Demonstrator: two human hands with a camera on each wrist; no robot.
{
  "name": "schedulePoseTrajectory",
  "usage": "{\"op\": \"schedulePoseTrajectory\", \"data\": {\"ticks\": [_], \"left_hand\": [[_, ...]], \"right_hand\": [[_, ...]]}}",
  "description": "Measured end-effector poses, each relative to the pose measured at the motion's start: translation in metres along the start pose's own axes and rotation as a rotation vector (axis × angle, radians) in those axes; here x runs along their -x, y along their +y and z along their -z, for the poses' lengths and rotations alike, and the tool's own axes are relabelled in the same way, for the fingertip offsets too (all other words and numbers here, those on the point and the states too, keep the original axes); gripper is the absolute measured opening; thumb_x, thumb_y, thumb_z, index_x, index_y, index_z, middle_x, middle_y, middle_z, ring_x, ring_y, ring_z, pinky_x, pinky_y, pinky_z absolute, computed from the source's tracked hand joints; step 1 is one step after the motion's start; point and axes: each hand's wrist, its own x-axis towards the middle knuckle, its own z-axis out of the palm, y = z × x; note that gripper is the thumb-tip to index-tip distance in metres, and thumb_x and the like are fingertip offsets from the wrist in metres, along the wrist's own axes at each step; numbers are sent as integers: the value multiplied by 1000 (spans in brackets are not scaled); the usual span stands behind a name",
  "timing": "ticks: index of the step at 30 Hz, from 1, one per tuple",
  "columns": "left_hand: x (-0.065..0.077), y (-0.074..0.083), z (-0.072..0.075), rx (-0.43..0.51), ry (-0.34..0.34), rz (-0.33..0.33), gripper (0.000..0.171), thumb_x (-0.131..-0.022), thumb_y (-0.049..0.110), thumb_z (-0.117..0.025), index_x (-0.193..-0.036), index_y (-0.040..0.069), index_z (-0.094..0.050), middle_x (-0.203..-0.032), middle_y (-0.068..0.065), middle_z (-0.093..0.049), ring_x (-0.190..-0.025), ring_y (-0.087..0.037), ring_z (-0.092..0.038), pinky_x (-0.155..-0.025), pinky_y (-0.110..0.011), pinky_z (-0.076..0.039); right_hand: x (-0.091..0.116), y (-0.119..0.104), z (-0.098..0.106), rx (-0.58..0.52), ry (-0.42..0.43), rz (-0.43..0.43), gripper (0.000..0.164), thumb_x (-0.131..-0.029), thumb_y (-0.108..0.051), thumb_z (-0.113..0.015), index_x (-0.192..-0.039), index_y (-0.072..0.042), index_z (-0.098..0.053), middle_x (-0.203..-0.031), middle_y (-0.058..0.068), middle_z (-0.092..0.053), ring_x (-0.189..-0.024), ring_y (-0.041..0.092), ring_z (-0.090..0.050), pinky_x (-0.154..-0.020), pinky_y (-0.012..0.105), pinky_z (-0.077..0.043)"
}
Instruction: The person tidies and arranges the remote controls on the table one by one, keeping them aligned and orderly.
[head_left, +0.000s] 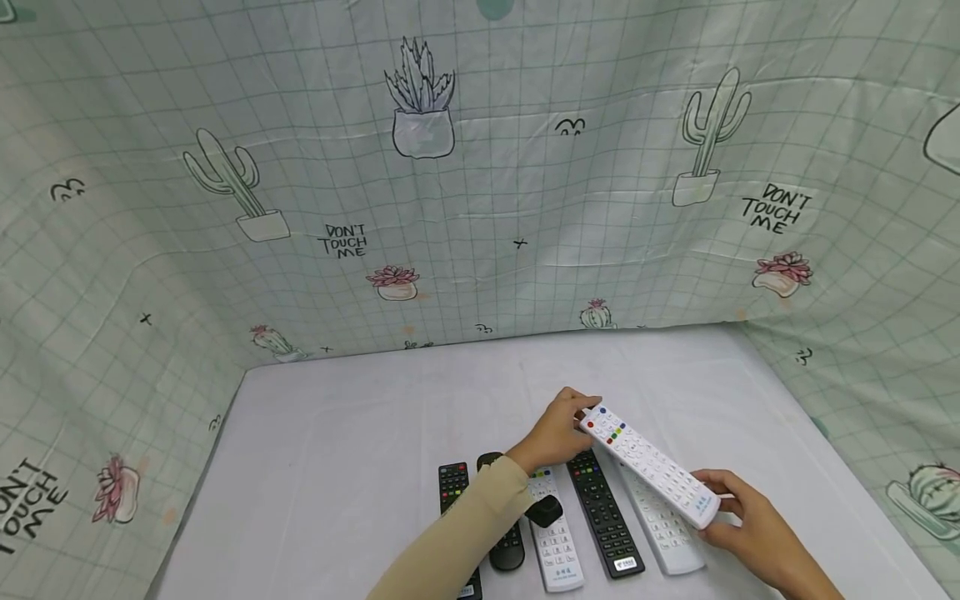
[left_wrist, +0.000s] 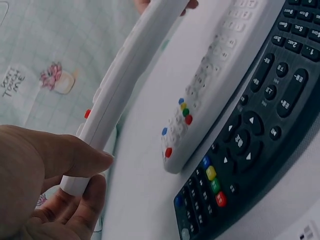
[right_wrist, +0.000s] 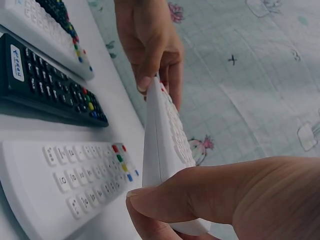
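Observation:
Both hands hold one white remote control (head_left: 651, 462) above the table, slanting down to the right in the head view. My left hand (head_left: 557, 429) pinches its far end, beside the red button, between thumb and fingers. The near end, with blue lettering, is gripped by my right hand (head_left: 742, 521), thumb on one side and fingers on the other. Under the raised remote lies a second white remote (head_left: 663, 529) on the table, partly covered by it in the head view. A black remote (head_left: 606, 517) lies just left of that one.
Further left on the white table (head_left: 322, 450) lie another white remote (head_left: 558, 554), a rounded black remote (head_left: 507, 550) and a black remote (head_left: 453, 482), partly hidden by the left sleeve (head_left: 465, 533). A cactus-print cloth (head_left: 480, 183) hangs behind and along both sides.

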Motion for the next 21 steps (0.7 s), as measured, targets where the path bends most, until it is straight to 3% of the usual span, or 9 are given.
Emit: {"op": "schedulePoseTrajectory", "data": {"ticks": [6, 12, 21], "left_hand": [[-9, 4, -10, -26, -19, -3, 61, -90, -13, -70, -149, -4, -56, -129, -13, -54, -105, -7, -54, -91, -14, -53], [-17, 9, -20, -43, -30, -5, 60, -91, -10, -73, -149, -4, -57, -128, -11, -54, -107, -7, -56, -91, -12, -52], [-26, 15, -28, -99, -60, -4, 60, -91, -11, -72, -148, -1, -58, -129, -11, -56, -108, -7, -56, -91, -10, -50]], "right_hand": [[2, 7, 6, 41, -7, -33, 72, -76, 7, -77, -144, 7, -51, -128, 20, -64, -95, 0, -60, -74, 22, -53], [6, 18, 9, 53, 19, 11, 70, -73, 10, -76, -140, 9, -54, -123, 19, -66, -89, -5, -58, -71, 22, -53], [9, 30, 14, 47, -14, 1, 71, -75, 9, -77, -141, 11, -51, -121, 16, -65, -89, -5, -58, -72, 20, -53]]}}
